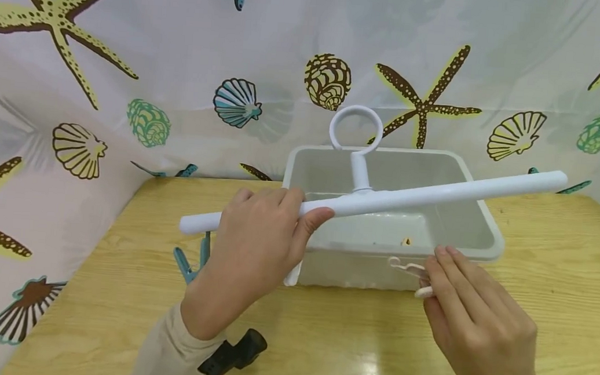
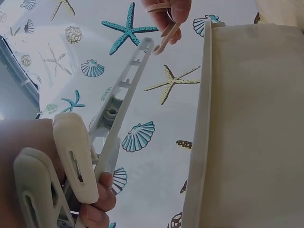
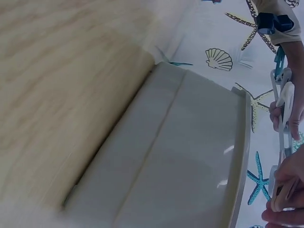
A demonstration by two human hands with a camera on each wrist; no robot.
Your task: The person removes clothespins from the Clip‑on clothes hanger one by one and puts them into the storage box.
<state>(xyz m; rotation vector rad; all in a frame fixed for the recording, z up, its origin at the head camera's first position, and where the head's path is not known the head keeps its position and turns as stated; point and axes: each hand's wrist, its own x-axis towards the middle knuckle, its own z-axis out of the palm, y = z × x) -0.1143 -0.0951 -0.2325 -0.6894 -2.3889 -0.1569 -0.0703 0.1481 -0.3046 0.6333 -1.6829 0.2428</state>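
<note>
My left hand (image 1: 259, 243) grips a white hanger bar (image 1: 435, 194) left of its middle, thumb along the front. A round hook (image 1: 356, 127) rises from the bar, which slants up to the right. Below that hand a teal clip (image 1: 187, 264) dangles, and white clips (image 2: 76, 156) hang beside the fingers in the left wrist view. My right hand (image 1: 478, 328) pinches a pale pinkish clothespin (image 1: 423, 291) with a small curled hook (image 1: 395, 262). That hook is close to the bar's underside in the left wrist view, where slots (image 2: 124, 84) line the bar.
Behind and below the hanger a grey-white plastic basin (image 1: 490, 235) stands on a light wooden table (image 1: 342, 324). A small orange-brown spot (image 1: 407, 241) shows inside it. A cloth (image 1: 284, 35) printed with shells and starfish hangs behind the table. A black device (image 1: 233, 354) is at my left wrist.
</note>
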